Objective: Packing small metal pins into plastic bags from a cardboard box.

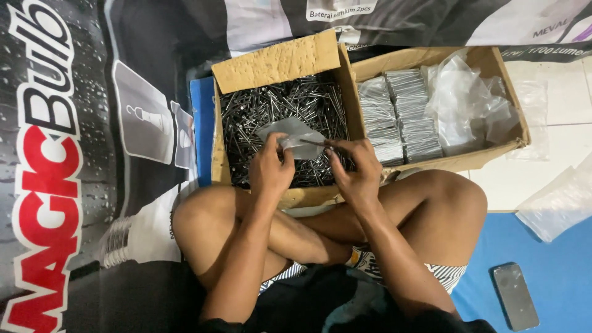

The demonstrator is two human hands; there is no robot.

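I sit cross-legged over a cardboard box [277, 65] filled with loose dark nails [277, 105]. My left hand [270, 166] holds a small clear plastic bag [293, 134] by its near edge, above the nails. My right hand [354, 169] pinches a nail or a few nails [313, 142] at the bag's mouth and also touches the bag. A second cardboard box [493, 68] to the right holds stacked packets of nails [401, 114] and crumpled clear plastic bags [468, 98].
A printed banner [61, 154] covers the floor to the left and behind. A dark phone [515, 296] lies on blue matting at the lower right. Loose clear plastic bags [558, 203] rest on the white tiles to the right. My bare knees flank the box.
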